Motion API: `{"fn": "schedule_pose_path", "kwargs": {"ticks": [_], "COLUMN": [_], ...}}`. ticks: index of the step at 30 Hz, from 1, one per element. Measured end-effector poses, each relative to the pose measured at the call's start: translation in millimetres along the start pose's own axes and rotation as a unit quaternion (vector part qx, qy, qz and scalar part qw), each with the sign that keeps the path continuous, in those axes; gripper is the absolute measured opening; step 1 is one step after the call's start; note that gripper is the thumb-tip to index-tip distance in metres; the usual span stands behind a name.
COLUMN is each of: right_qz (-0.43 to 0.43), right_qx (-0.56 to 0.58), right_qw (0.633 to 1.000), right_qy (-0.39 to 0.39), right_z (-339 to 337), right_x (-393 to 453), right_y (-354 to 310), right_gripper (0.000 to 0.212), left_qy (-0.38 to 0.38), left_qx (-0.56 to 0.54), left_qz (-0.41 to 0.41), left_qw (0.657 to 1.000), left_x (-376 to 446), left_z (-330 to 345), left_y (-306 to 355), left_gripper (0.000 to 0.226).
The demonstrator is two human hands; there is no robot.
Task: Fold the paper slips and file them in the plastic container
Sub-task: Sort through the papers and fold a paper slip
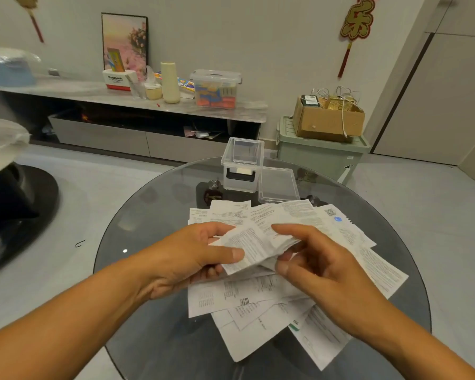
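Left hand (187, 259): grip pinches white printed paper slip (254, 246), centre frame.
Right hand (321, 267): grip holds slip's right edge.
Clear plastic container (242, 165): lidless, above centre, on round glass surface (137, 215).

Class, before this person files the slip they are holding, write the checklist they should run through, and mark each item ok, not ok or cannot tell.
1. Plastic container open at the top: ok.
2. Lid off, lying beside the container: ok.
3. Left hand and right hand both hold the paper slip: ok.
4. Slip fully folded: cannot tell.
5. Room left in the container: ok; one white piece shows through its front.
6. Loose slips on the glass table all folded: not ok.
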State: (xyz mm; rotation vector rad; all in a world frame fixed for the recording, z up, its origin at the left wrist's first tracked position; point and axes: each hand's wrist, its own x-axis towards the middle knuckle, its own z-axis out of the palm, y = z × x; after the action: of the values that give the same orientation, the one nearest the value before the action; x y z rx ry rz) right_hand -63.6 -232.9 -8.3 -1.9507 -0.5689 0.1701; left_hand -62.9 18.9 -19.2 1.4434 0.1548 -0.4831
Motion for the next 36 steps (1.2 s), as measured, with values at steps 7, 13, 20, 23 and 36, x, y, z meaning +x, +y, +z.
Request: {"fn": "schedule_pose_path", "kwargs": {"ticks": [7, 13, 20, 23, 36], "right_qz": [0.108, 0.130, 0.118, 0.102, 0.113], "right_qx": [0.118, 0.152, 0.210, 0.259, 0.140], "right_qw": [0.987, 0.978, 0.969, 0.960, 0.979], "right_qy": [0.024, 0.054, 0.060, 0.042, 0.095], "right_z": [6, 10, 17, 21, 26], "right_x": [7, 4, 6, 5, 7], "right_y": [8, 5, 4, -3, 2], "right_gripper": [0.038, 0.044, 0.051, 0.065, 0.032], "left_qy": [-0.012, -0.024, 0.046, 0.060, 0.051], "left_qx": [0.059, -0.003, -0.146, -0.152, 0.122], "left_qz": [0.029, 0.035, 0.050, 0.056, 0.087], "left_qw": [0.998, 0.999, 0.987, 0.985, 0.987], "left_x": [-9, -14, -11, -13, -20], "left_z": [21, 26, 37, 43, 47], "left_y": [1, 4, -5, -7, -14], "left_gripper": [0.026, 0.038, 0.026, 0.032, 0.013]}}
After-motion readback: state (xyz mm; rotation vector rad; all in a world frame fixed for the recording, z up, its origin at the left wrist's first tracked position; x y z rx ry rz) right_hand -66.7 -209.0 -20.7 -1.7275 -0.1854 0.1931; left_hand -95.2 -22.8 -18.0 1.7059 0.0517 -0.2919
